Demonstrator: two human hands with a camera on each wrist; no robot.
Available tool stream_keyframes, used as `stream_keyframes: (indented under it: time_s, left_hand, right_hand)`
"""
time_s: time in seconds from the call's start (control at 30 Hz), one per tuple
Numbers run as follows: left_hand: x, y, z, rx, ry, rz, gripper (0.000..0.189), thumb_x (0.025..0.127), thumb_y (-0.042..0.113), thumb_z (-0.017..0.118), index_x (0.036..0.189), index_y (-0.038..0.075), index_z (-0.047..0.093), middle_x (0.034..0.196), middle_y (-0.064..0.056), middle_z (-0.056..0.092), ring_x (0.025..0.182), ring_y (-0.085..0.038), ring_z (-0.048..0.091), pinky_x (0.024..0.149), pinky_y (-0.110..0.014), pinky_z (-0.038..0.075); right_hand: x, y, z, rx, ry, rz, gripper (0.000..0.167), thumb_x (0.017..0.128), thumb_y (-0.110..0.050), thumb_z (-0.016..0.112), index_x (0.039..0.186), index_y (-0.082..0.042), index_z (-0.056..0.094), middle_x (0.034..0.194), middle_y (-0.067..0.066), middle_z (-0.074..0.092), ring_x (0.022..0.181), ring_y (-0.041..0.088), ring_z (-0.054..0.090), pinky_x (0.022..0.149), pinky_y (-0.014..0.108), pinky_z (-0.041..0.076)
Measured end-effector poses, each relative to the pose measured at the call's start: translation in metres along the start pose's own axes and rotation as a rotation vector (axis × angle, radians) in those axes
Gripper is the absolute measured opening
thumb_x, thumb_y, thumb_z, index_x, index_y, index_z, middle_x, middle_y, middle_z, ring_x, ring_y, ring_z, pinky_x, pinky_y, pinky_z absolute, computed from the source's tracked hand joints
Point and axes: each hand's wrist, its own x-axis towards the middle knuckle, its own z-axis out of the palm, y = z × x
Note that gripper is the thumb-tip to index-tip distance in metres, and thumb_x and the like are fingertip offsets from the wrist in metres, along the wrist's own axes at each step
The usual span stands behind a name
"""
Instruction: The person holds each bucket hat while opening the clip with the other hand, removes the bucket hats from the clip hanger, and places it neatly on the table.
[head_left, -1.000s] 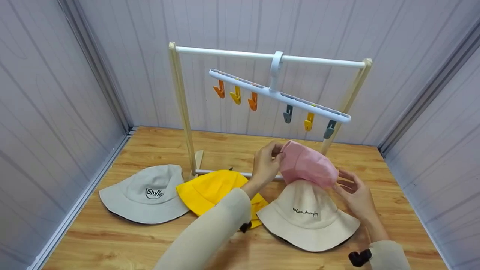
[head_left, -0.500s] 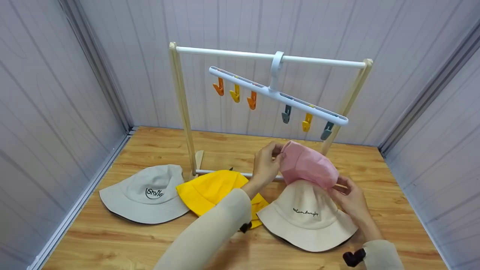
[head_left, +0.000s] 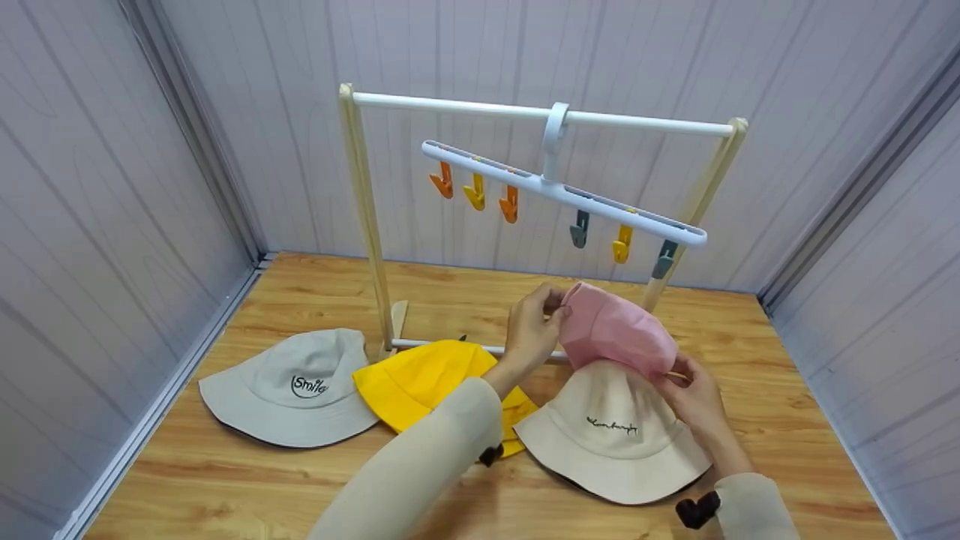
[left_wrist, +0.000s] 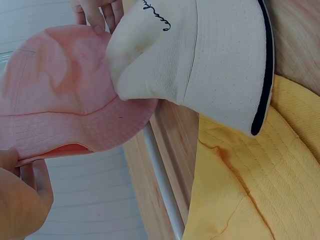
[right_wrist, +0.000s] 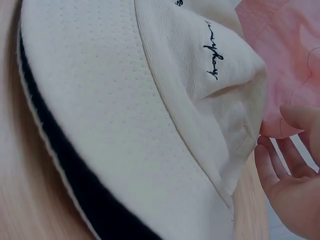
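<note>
A pink bucket hat point(head_left: 611, 326) is held up on its side behind the cream bucket hat point(head_left: 611, 420) with black script. My left hand point(head_left: 534, 324) pinches its brim edge between thumb and fingers, as the left wrist view point(left_wrist: 30, 192) also shows. At the hat's lower right, my right hand point(head_left: 694, 394) holds the crown, thumb in front and fingers behind. In the right wrist view that thumb point(right_wrist: 300, 117) lies against the pink cloth. The cream hat stands brim down on the table and hides part of the pink hat's lower edge.
A white hanger point(head_left: 551, 184) with several coloured clips point(head_left: 579, 229) hangs tilted from the rack's top bar point(head_left: 450, 105), above the hands. A yellow hat point(head_left: 420, 379) lies partly under the left forearm, and a grey hat point(head_left: 300, 390) sits at left. Panel walls surround the wooden table point(head_left: 247, 495).
My right hand has shifted left and closed in on the pink hat's lower right part. The hanger has swayed slightly. The left hand and the other hats have stayed put.
</note>
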Motion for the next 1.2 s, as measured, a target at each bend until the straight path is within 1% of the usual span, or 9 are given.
stream_keyframes:
  time_s: [0.07,0.13,0.2,0.33,0.43,0.7,0.83,1.0,1.2]
  left_hand:
    - [0.0,0.0,0.0,0.007,0.003,-0.005,0.014,0.101,0.001,0.07,0.112,0.009,0.074,0.101,-0.002,0.075,0.09,-0.011,0.069,0.08,-0.021,0.059]
    - [0.0,0.0,0.0,0.011,0.005,-0.006,0.014,0.101,0.001,0.07,0.112,0.009,0.074,0.101,-0.002,0.075,0.09,-0.011,0.069,0.079,-0.021,0.059]
    - [-0.001,0.0,0.0,0.013,0.005,-0.005,0.014,0.101,0.001,0.07,0.112,0.009,0.074,0.101,-0.002,0.075,0.091,-0.011,0.069,0.08,-0.021,0.059]
    - [-0.001,-0.001,0.0,0.01,0.002,-0.006,0.014,0.101,0.002,0.071,0.112,0.009,0.074,0.102,-0.002,0.075,0.091,-0.011,0.069,0.08,-0.021,0.059]
    - [-0.002,-0.001,-0.001,0.004,-0.002,-0.009,0.014,0.1,0.002,0.071,0.112,0.009,0.074,0.102,-0.002,0.075,0.091,-0.01,0.068,0.081,-0.021,0.058]
    - [-0.002,-0.001,-0.004,-0.034,0.005,-0.053,0.016,0.102,0.003,0.07,0.115,0.011,0.074,0.104,0.001,0.074,0.094,-0.009,0.068,0.083,-0.022,0.059]
    - [-0.002,0.0,-0.01,-0.059,0.003,-0.05,0.014,0.102,0.005,0.07,0.115,0.01,0.072,0.106,0.0,0.073,0.096,-0.011,0.068,0.083,-0.022,0.06]
    - [0.0,-0.001,-0.018,-0.074,0.007,-0.028,0.013,0.102,0.006,0.07,0.115,0.008,0.072,0.107,-0.002,0.073,0.097,-0.013,0.068,0.083,-0.023,0.06]
    - [0.0,-0.001,-0.027,-0.093,-0.003,-0.001,0.016,0.104,0.007,0.068,0.12,0.006,0.069,0.111,-0.003,0.072,0.103,-0.016,0.068,0.089,-0.024,0.06]
  right_hand:
    - [0.0,-0.001,0.001,-0.014,-0.001,0.006,0.05,0.101,-0.009,0.073,0.145,0.007,0.053,0.137,0.026,0.06,0.116,0.017,0.067,0.088,0.015,0.055]
    - [0.001,-0.001,0.003,-0.027,-0.001,0.012,0.049,0.102,-0.008,0.071,0.144,0.007,0.053,0.138,0.027,0.059,0.118,0.02,0.067,0.088,0.014,0.055]
    - [0.001,-0.001,0.005,-0.041,0.005,0.014,0.047,0.102,-0.008,0.071,0.143,0.007,0.054,0.137,0.027,0.06,0.115,0.016,0.067,0.088,0.014,0.054]
    - [0.003,-0.001,0.008,-0.072,0.034,0.011,0.042,0.1,-0.009,0.074,0.136,0.008,0.059,0.131,0.025,0.066,0.102,0.002,0.065,0.085,0.014,0.054]
    - [0.003,-0.001,0.009,-0.09,0.06,0.004,0.038,0.099,-0.01,0.075,0.131,0.008,0.063,0.125,0.024,0.07,0.096,-0.002,0.063,0.083,0.014,0.055]
    - [0.006,-0.008,0.007,-0.146,0.14,-0.017,0.029,0.101,-0.014,0.073,0.122,0.006,0.07,0.116,0.023,0.074,0.087,-0.004,0.064,0.076,0.013,0.054]
    - [0.007,-0.013,0.01,-0.16,0.156,-0.022,0.029,0.102,-0.017,0.072,0.123,0.004,0.071,0.117,0.022,0.075,0.09,-0.001,0.065,0.076,0.012,0.053]
    - [0.009,-0.018,0.014,-0.151,0.181,-0.029,0.026,0.103,-0.018,0.072,0.121,0.0,0.072,0.115,0.017,0.075,0.091,-0.004,0.064,0.079,0.01,0.051]
    - [0.01,-0.028,0.016,-0.121,0.231,-0.049,0.028,0.103,-0.023,0.073,0.12,-0.001,0.074,0.111,0.012,0.075,0.09,-0.005,0.064,0.08,0.009,0.05]
